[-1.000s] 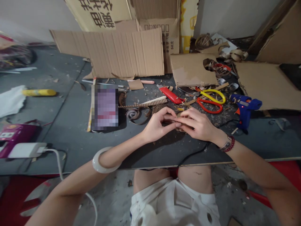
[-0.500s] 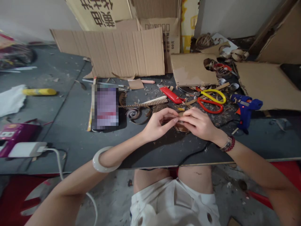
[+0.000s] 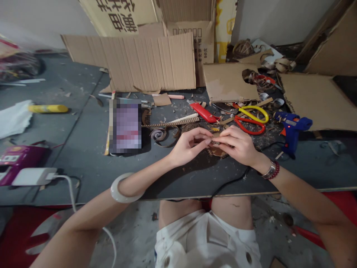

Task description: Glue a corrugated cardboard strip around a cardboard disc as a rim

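Observation:
My left hand [image 3: 192,146] and my right hand [image 3: 236,144] meet over the table, fingertips almost touching. Between them they pinch a small brown cardboard piece [image 3: 215,140], mostly covered by the fingers. Just beneath the fingertips lies a rounded piece of cardboard [image 3: 217,152]. Behind my left hand is a coil of corrugated cardboard [image 3: 190,127], partly hidden. A red utility knife [image 3: 203,112] and scissors with yellow and red handles [image 3: 252,119] lie beyond my right hand.
A blue glue gun [image 3: 292,130] stands at right, its black cable [image 3: 228,185] running toward the front edge. A pixelated phone-like device [image 3: 126,126] and curled cardboard strips [image 3: 161,134] lie left of my hands. Large cardboard sheets [image 3: 134,61] stand behind. A white charger [image 3: 35,176] is far left.
My right fingers have shifted slightly on the small cardboard piece, showing a little more of its edge. The view has moved very slightly; the tools stay where they were.

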Tool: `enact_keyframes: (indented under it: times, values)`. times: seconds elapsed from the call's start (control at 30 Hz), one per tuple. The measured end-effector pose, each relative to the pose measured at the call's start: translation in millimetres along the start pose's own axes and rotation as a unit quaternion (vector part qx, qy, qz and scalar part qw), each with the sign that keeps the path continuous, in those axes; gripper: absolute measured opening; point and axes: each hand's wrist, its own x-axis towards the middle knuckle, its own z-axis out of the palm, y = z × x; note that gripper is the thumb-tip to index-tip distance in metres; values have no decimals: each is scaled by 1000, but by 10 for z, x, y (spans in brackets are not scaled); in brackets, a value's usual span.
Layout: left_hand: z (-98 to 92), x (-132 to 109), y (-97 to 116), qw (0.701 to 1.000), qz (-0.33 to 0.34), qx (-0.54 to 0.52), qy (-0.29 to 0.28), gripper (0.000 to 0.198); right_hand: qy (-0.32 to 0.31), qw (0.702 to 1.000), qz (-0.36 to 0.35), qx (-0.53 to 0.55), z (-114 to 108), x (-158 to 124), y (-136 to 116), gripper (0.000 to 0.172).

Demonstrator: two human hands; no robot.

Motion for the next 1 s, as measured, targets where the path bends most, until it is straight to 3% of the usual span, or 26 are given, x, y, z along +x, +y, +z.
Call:
enact_keyframes:
  times: [0.27, 0.47, 0.67, 1.0]
  values:
    - [-6, -10, 14, 1000, -17, 5, -10, 23, 1, 1000, 6, 9, -8, 12, -19, 12]
    - [11, -30, -21, 998, -20, -4, -60, 23, 17, 999, 24, 30, 6, -4, -24, 7]
    - [22, -40, -27, 996, -25, -13, -88, 24, 2, 999, 43, 25, 27, -40, -32, 16]
    - [52, -40, -12, 996, -41, -13, -78, 29, -3, 999, 28, 43, 51, -43, -63, 16]
